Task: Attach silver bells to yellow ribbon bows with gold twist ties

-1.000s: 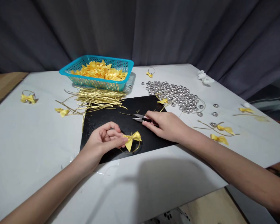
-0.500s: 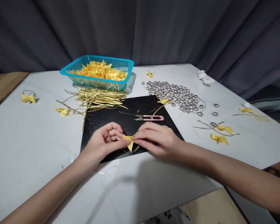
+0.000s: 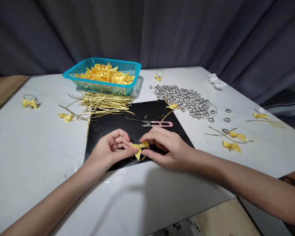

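Over the front of the black mat (image 3: 123, 123), my left hand (image 3: 114, 147) pinches a yellow ribbon bow (image 3: 138, 152) between thumb and fingers. Gold wire crosses the bow's middle, and a loop of it hangs below, partly hidden. My right hand (image 3: 163, 146) has its thumb and forefinger at the bow's right end, one below and one above, with the ribbon between them. Just beyond that hand, a pair of pink thread snips (image 3: 159, 124) lies on the mat, blades pointing left.
A blue basket (image 3: 100, 88) of yellow bows stands at the back, gold wire strips (image 3: 105, 103) before it. Silver beads (image 3: 182, 98) are heaped right of the mat. Loose bows (image 3: 232, 146) lie farther right, a finished bow ring (image 3: 29, 102) far left, crumpled tissue (image 3: 216, 80) back right.
My right hand has let go of the thread snips, leaving them on the mat, and come left and nearer to the bow. Its fingertips have since parted a little around the bow's right end.
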Tool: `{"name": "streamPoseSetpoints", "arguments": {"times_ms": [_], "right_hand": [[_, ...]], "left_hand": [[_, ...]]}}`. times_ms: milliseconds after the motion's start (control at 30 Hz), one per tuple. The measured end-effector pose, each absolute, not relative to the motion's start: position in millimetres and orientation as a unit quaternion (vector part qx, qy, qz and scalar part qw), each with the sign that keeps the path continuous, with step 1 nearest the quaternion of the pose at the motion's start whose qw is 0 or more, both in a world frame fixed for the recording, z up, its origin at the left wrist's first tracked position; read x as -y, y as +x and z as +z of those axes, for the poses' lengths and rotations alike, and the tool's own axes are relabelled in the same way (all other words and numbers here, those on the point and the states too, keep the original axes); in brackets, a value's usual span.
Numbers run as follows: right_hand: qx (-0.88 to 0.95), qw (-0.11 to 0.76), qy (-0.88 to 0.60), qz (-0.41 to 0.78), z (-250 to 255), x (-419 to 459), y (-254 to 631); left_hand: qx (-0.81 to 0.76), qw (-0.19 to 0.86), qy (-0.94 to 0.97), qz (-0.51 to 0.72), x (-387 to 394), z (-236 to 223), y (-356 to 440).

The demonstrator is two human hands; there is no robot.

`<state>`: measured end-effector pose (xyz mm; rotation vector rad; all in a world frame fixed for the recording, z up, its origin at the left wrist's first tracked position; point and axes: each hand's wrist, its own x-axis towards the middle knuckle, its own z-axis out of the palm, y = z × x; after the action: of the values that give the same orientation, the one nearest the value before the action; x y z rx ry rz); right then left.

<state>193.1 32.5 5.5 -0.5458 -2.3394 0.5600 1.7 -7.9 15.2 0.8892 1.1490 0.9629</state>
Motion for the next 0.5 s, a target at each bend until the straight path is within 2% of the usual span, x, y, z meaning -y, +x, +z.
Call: {"name": "streamPoseSetpoints", "arguments": {"times_ms": [367, 500], "right_hand": [[0.934, 0.311, -0.171, 0.026, 7.5, -26.4, 192.5], [0.933, 0.301, -0.186, 0.062, 8.5, -25.8, 191.3]], "left_hand": [[-0.502, 0.648, 0.407, 0.402, 7.1, 16.6, 2.2], [-0.509, 0.649, 0.424, 0.374, 7.7, 16.7, 1.7]]}}
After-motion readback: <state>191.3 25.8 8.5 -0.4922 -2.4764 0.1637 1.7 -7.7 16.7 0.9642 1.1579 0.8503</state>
